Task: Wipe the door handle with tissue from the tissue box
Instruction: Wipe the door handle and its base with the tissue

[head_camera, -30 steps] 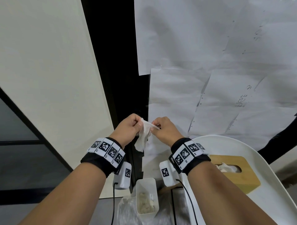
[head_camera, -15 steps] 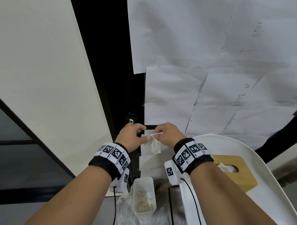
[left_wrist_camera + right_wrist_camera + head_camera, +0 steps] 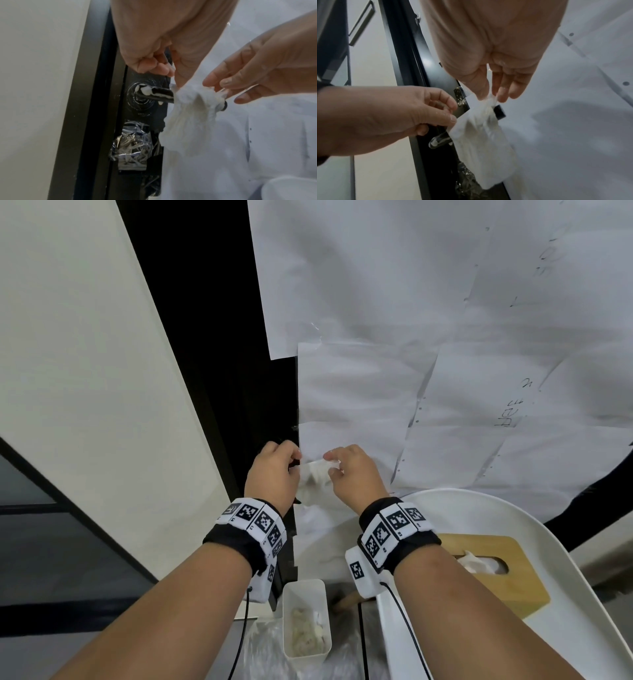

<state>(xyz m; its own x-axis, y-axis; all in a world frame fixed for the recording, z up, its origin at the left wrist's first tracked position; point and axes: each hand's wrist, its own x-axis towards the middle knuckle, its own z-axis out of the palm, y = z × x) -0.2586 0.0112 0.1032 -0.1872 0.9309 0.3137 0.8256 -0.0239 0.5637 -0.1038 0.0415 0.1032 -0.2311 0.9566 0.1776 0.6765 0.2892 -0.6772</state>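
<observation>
A black lever door handle (image 3: 154, 93) carries white foam near its base. A white tissue (image 3: 193, 108) hangs draped over the handle's outer half, and only the handle's end (image 3: 499, 112) shows past it. My left hand (image 3: 294, 463) pinches the tissue's left edge with thumb and curled fingers, just above the handle. My right hand (image 3: 330, 463) pinches the top of the tissue (image 3: 481, 128) between thumb and fingertips near the handle's end. The wooden tissue box (image 3: 513, 587) lies at the lower right, a tissue poking from its slot.
The box sits on a white curved tray (image 3: 582, 594). A small white bin (image 3: 306, 597) with used tissue stands below my wrists. White paper sheets (image 3: 445, 337) cover the door. Crumpled clear plastic (image 3: 132, 143) wraps the lock below the handle. A cream wall (image 3: 85, 371) is at the left.
Both hands have moved forward with the tissue, from holding it bunched in the air to laying it spread over the door handle.
</observation>
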